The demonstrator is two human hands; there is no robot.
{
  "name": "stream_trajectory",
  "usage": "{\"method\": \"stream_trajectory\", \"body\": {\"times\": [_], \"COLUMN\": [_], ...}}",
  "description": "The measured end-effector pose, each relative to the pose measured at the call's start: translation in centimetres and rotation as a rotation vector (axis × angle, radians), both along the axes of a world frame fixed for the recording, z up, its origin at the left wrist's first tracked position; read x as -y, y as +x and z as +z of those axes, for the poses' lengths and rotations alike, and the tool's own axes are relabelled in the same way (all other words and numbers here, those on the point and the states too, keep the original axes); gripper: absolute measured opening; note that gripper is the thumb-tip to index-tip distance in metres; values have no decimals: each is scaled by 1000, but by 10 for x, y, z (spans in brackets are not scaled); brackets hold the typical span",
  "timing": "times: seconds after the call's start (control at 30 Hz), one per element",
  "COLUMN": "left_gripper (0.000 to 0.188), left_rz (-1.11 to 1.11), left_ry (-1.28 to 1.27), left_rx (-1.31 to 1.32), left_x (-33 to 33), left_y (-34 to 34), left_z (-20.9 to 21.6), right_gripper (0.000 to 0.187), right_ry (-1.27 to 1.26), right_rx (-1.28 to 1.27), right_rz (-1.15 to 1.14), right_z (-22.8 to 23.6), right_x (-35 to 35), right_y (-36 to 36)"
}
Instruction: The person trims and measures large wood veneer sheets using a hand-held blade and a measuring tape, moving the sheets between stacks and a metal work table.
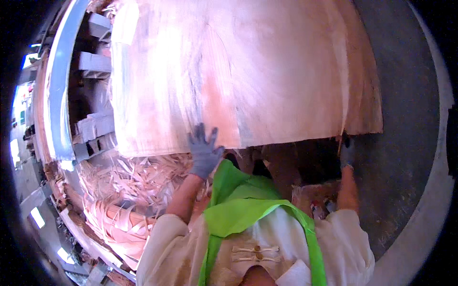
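Note:
A large, pale, thin wood sheet [286, 86], like veneer, spreads out in front of me with streaked grain and a reddish patch. My left hand [205, 152], in a grey glove, lies on its near edge with the fingers spread. At the right part of that edge is my right hand [348, 151], also gloved, its fingers closed. A narrow brownish thing [339, 144] shows beside those fingers, too small and dark to name. From there a long raised line or split [344, 71] runs away from me up the sheet.
Wood shavings and strips [138, 178] heap up at the left below the sheet. Pale blocks [95, 62] and a long bluish-white beam [62, 95] stand along the left side. Dark floor [400, 119] lies at the right. I wear a green apron [243, 209].

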State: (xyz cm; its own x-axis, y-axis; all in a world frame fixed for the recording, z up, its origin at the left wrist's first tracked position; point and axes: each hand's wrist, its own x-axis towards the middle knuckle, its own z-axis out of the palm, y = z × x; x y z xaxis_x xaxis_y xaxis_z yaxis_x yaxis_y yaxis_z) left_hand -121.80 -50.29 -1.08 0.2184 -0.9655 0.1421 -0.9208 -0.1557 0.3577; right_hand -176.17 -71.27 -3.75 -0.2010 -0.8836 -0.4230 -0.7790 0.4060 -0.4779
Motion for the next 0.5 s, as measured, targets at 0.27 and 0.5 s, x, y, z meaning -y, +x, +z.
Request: {"method": "stream_trajectory", "body": {"times": [0.27, 0.5], "left_gripper": [59, 59], "left_rz": [-57, -72], "left_ry": [500, 793], "left_rx": [173, 172], "left_x": [26, 44], "left_y": [-26, -23], "left_z": [-31, -2], "right_gripper": [60, 41], "right_ry": [-370, -167], "right_rx": [-182, -79], "right_rz": [156, -328], "right_z": [-54, 6], "right_x": [-22, -103], "right_y": [10, -3]}}
